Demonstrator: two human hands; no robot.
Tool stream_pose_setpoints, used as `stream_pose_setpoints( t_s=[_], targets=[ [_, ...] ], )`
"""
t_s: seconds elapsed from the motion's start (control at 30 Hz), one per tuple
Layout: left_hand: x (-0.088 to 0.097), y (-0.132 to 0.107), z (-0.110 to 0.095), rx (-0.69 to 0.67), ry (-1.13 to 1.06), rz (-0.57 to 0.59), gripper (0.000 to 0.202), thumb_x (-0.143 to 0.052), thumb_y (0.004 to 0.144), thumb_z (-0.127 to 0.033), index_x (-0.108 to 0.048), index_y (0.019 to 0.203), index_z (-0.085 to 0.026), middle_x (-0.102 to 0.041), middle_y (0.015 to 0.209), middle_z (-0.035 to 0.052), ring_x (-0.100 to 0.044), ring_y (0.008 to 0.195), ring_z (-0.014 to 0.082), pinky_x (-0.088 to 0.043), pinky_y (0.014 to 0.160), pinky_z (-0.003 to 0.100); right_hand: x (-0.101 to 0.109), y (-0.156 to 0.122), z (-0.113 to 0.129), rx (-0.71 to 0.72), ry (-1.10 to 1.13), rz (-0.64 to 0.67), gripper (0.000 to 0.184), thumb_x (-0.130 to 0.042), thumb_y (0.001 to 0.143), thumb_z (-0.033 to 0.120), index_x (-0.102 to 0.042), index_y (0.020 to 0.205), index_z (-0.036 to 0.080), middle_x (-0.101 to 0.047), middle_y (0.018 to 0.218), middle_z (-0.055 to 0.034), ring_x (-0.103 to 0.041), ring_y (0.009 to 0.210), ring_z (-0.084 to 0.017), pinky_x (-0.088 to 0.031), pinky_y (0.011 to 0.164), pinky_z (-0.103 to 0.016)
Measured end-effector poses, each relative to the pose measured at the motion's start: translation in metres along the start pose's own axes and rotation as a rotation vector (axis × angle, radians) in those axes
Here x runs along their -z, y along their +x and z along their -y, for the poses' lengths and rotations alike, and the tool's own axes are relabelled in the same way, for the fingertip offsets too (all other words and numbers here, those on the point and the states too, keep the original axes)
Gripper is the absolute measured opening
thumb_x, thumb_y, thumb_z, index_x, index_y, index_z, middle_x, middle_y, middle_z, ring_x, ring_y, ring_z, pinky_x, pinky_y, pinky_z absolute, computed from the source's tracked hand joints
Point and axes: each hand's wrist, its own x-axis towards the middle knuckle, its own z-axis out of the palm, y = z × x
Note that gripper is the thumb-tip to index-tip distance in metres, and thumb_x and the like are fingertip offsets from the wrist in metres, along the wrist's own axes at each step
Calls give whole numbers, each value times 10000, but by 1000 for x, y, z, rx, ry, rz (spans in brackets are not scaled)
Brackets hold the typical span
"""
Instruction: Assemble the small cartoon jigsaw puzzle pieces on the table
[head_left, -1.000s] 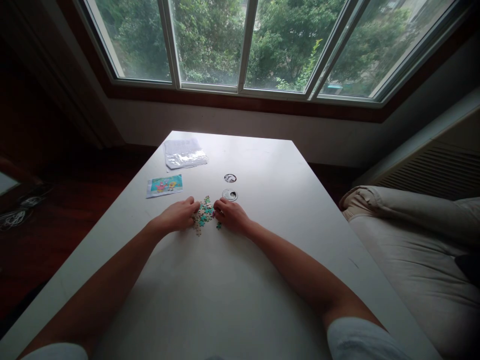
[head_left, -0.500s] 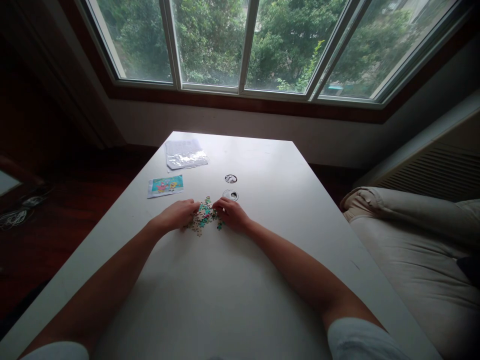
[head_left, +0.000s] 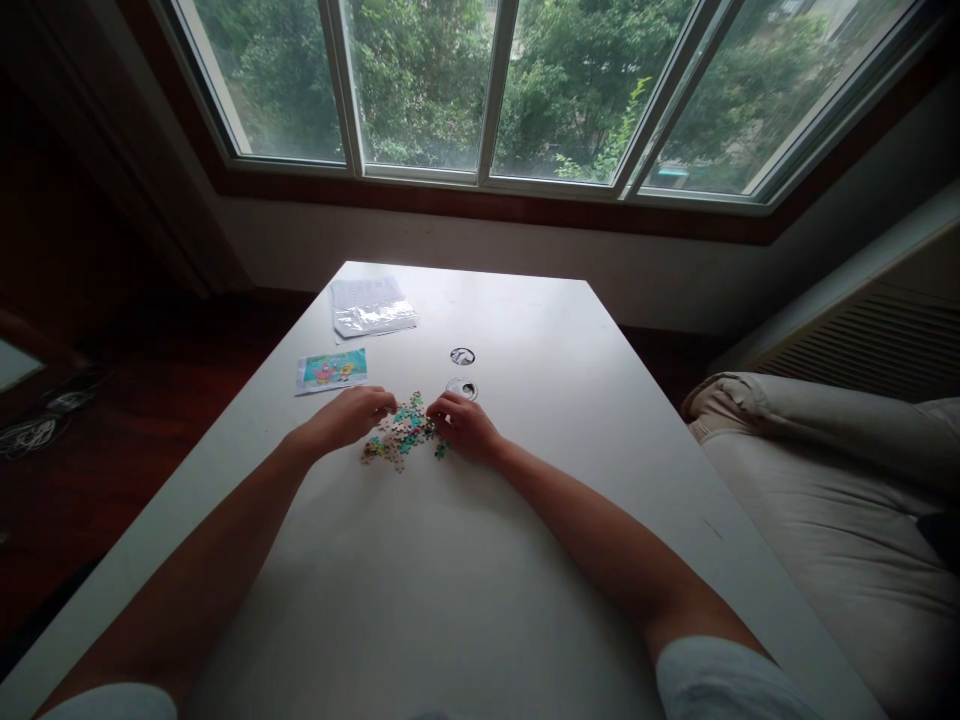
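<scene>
Puzzle pieces sit in a loose little heap around the middle of the table, a bit toward its far edge. Left hand is at the heap's left side with fingers curled down, fingertips pinched over the pieces; can't tell if it's actually got one. Right hand rests on the right side of the heap, fingers bent, touching the pieces, grip unclear too. Picture card lies near the left edge, plastic bag beyond it by the far left corner. Two round holes just past the right hand.
</scene>
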Motion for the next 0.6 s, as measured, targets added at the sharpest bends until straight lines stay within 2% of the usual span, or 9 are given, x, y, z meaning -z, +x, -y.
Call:
stream_pose_setpoints(
  t_s=[0.13, 0.37, 0.5, 0.6],
  targets=[
    [-4, 0, 0, 25, -3, 21, 240, -478, 943, -250, -705, 1019, -233, -698, 1037, 49, -637, 921, 194, -474, 799, 273, 1, 0, 1, -6, 4, 1, 152, -531, 926, 150, -671, 956, 201, -649, 939, -38, -561, 756, -119, -430, 704, -225],
    [3, 0, -3, 54, 69, 60, 207, -474, 929, -256, -677, 924, -211, -686, 988, 53, -624, 870, 186, -455, 756, 271, 4, 1, 3, -29, 3, 9, 159, -520, 940, 172, -675, 959, 201, -657, 927, -43, -557, 749, -124, -432, 711, -235],
    [10, -7, -1, 120, 152, 182, 189, -536, 906, -354, -663, 922, -215, -686, 970, 54, -629, 864, 204, -432, 708, 271, 3, 1, 2, -25, 3, 8, 164, -511, 944, 181, -675, 950, 200, -656, 931, -44, -556, 746, -124, -428, 708, -233],
    [12, -14, -6, 143, 180, 310, 264, -624, 832, -413, -649, 1027, -238, -682, 1014, 49, -637, 893, 223, -427, 688, 273, 1, 1, 1, -19, 9, 3, 163, -511, 952, 191, -674, 953, 200, -654, 934, -43, -556, 745, -122, -425, 707, -231]
  ],
)
